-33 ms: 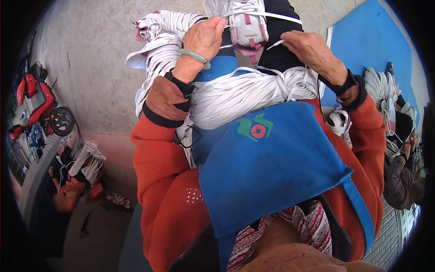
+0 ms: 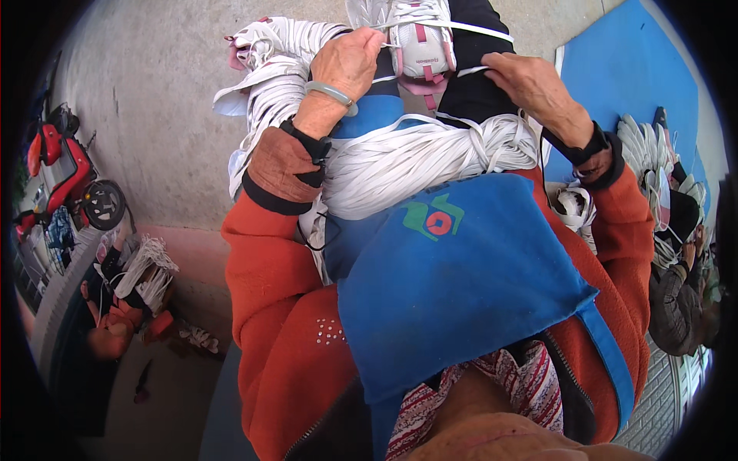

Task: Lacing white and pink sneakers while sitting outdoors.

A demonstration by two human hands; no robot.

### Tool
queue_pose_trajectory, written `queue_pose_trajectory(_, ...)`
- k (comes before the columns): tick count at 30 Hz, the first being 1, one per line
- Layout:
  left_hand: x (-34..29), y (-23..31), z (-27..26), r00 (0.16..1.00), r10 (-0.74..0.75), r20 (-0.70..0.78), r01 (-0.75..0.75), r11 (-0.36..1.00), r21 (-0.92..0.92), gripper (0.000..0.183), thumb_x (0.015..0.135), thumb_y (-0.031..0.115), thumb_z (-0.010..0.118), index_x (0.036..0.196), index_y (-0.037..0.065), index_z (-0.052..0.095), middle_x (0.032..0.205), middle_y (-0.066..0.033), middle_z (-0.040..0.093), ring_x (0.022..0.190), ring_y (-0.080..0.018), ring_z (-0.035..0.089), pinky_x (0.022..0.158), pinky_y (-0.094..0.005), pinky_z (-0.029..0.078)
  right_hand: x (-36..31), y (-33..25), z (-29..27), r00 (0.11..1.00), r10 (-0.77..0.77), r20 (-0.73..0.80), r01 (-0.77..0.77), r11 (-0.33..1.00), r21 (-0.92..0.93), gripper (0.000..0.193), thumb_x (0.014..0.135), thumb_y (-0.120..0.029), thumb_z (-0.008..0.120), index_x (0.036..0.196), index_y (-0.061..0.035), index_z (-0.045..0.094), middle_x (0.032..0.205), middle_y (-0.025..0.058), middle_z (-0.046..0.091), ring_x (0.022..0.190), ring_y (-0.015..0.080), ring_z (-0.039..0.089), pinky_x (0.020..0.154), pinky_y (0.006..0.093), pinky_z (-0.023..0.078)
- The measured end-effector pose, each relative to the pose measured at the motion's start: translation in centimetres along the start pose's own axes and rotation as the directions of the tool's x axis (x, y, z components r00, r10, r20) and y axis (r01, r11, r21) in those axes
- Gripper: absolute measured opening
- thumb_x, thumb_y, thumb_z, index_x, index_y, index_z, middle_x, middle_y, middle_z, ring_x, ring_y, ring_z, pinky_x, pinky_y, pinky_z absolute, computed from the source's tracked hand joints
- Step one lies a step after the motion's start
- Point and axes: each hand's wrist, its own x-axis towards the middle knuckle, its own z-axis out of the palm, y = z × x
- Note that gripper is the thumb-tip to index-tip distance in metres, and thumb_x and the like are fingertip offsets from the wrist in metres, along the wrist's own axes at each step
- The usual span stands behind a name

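"What is the right hand doing?"

"Its thumb and fingers are pinching a short white lace end over the black cloth."

"And the left hand?"

"Its fingers are bending together at the left edge of the white-and-pink shoe. White lace is showing at the fingertips, but whether they are gripping it, nobody can tell."

"Where is that shoe sitting?"

"It is lying between the two hands, near the top of the view. A long flat lace is crossing it and reaching out to the right."

"What is lying closer to the body?"

"A thick bundle of white laces is resting beyond the blue apron. A red scooter is standing well apart, on the left."
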Motion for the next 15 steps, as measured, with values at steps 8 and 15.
queue_pose_trajectory(8,0.3,0.6,-1.2,0.934,-0.250,0.254,0.336,0.857,-0.391,0.019,0.084,0.020,0.051,0.089,0.007,0.063,0.076,-0.0037,0.066,0.064,-0.0161,0.062,0.064,-0.0294,0.050,0.5,-1.6,-0.1,0.995,0.045,0.089,-0.039,0.997,-0.067,0.017,0.082,-0.007,0.052,0.099,-0.0060,0.051,0.086,0.0100,0.047,0.067,0.0281,0.058,0.056,0.0354,0.048)
queue_pose_trajectory(15,0.6,-1.1,0.0,0.984,-0.176,0.023,0.177,0.969,-0.172,0.027,0.081,0.034,0.054,0.089,0.011,0.066,0.086,-0.0121,0.065,0.079,-0.0273,0.062,0.071,-0.0344,0.048,2.0,-0.2,0.4,0.996,0.089,-0.027,-0.087,0.993,0.081,0.010,0.081,-0.009,0.054,0.089,-0.0042,0.053,0.081,0.0120,0.050,0.069,0.0313,0.056,0.059,0.0378,0.047)
